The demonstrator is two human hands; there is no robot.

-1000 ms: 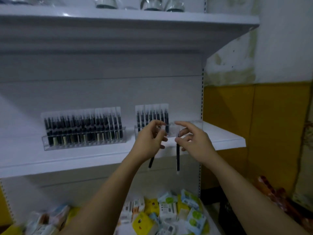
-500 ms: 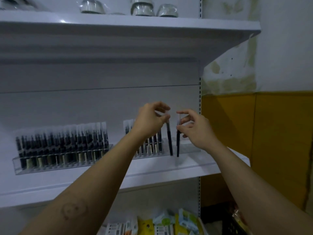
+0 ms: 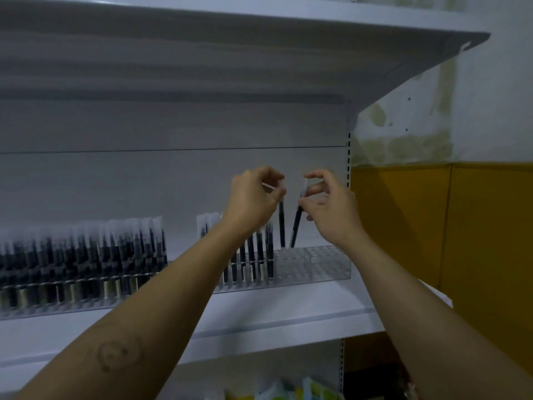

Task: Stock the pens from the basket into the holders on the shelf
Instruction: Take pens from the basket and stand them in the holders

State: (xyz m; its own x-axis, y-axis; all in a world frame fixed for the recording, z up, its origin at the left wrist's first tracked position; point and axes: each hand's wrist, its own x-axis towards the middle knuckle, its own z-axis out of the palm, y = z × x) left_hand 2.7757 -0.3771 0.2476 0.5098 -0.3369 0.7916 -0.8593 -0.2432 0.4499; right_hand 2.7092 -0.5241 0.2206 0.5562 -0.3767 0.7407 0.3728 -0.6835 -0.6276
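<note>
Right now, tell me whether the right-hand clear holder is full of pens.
No: the right-hand clear holder has empty slots in its right half, beside a few standing pens.

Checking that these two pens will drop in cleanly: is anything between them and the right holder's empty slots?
Nothing visible does. The upright pen in the left hand and the tilted pen in the right hand both reach the top of the clear holder, over its empty grid, right of the stocked pens.
</note>
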